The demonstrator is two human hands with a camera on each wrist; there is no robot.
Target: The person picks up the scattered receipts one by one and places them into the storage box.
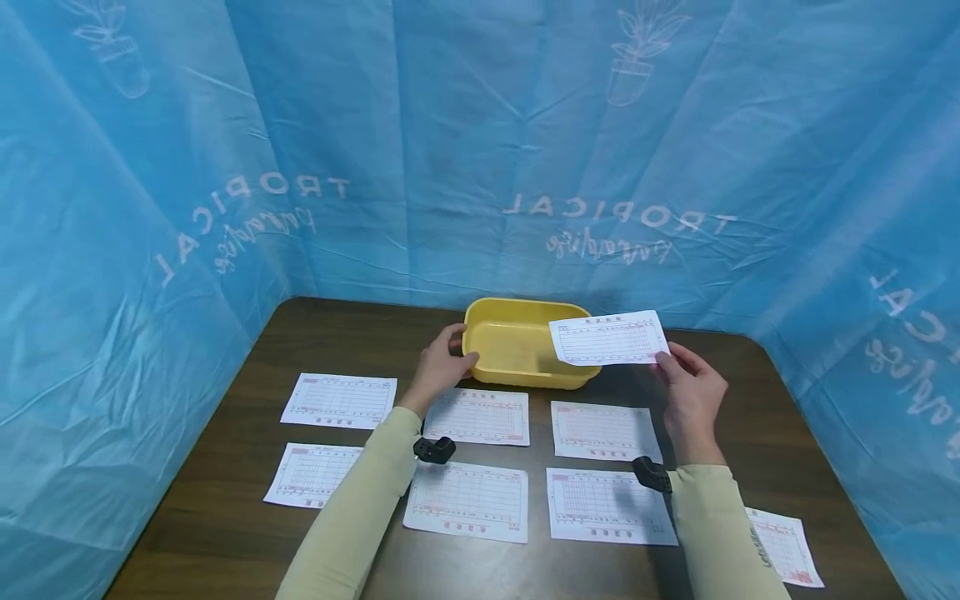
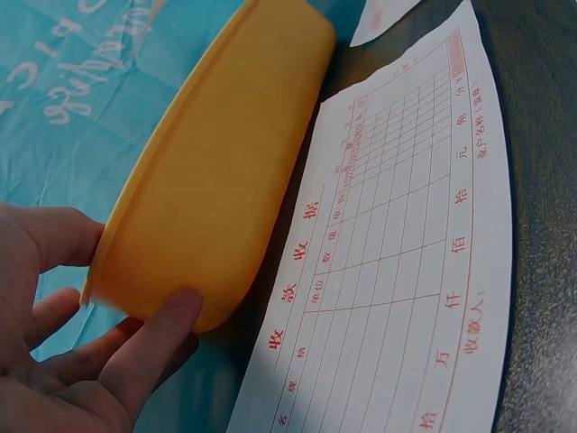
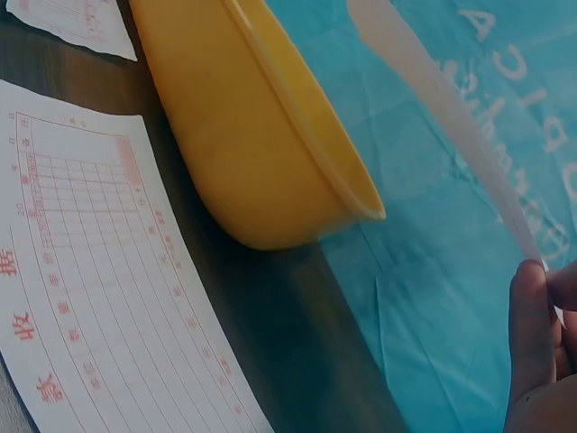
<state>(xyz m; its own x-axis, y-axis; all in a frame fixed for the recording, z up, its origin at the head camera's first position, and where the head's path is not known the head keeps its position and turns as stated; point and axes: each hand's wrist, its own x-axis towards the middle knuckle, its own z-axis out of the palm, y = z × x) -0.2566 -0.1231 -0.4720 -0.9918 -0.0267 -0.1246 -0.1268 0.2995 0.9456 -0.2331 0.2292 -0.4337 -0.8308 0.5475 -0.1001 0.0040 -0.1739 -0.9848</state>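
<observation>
At the far side of the table stands a yellow plastic basin (image 1: 525, 377). My left hand (image 1: 438, 367) grips its left end, with fingers and thumb around the rim and the end wall in the left wrist view. My right hand (image 1: 693, 402) pinches a printed receipt slip (image 1: 609, 340) by its right lower corner. That slip is raised, and its left part overlaps the basin's right end in the head view. From the right wrist, the slip (image 3: 451, 117) appears nearly edge-on, apart from the basin wall (image 3: 243, 135).
Several similar slips lie on the dark wooden table (image 1: 225, 467), among them one (image 1: 480, 417) just in front of the basin and one (image 1: 603, 429) to its right. Another slip (image 1: 783, 546) is partly under the right forearm. Blue printed cloth (image 1: 465, 150) hangs behind the table.
</observation>
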